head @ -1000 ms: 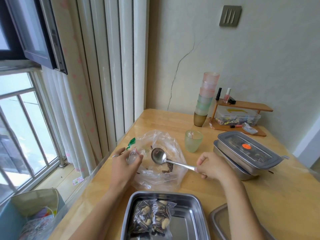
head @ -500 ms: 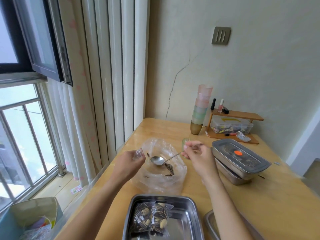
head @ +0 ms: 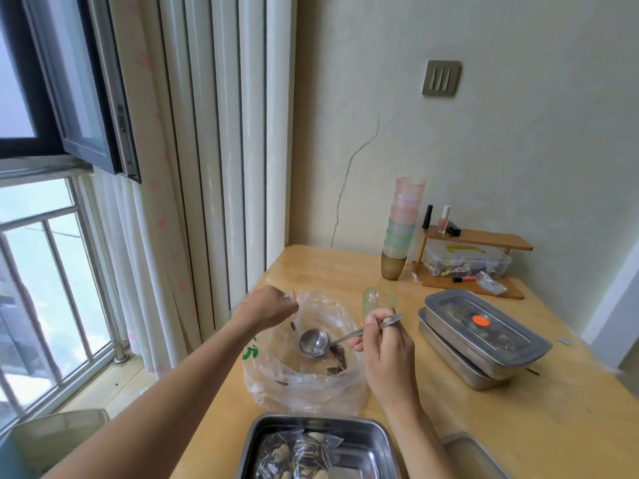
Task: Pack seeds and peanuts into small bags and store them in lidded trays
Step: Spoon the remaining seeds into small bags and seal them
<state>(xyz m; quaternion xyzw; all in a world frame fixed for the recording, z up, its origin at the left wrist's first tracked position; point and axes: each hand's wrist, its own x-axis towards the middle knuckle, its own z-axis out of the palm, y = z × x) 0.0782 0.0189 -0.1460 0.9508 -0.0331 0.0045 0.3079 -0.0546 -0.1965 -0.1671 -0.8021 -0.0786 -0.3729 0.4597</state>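
Compared with half a second before, the right hand (head: 383,344) has come nearer to the person and the spoon (head: 313,343) has gone lower into the large plastic bag (head: 304,385). The spoon's bowl now tips down just above the striped seeds (head: 337,351) at the bottom of that bag. The fingers (head: 371,319) of this hand are curled around the spoon handle, and the handle's end sticks out above them. The left hand (head: 273,307) stays at the far left rim of the large bag. Its fingers are closed together and pinch the small bag (head: 288,297), which looks clear and empty.

The large bag stands near the left edge of the surface (head: 518,409). The open tray (head: 366,440) at the near edge holds filled bags (head: 301,454) of seeds and peanuts. Two lidded trays (head: 484,337) are stacked toward the right edge, and a green cup (head: 378,300) stands between them and the large bag.

The upper lid has a round orange sticker (head: 480,320), on which I can read no writing. The green print (head: 250,352) on the large bag is too crumpled to read.
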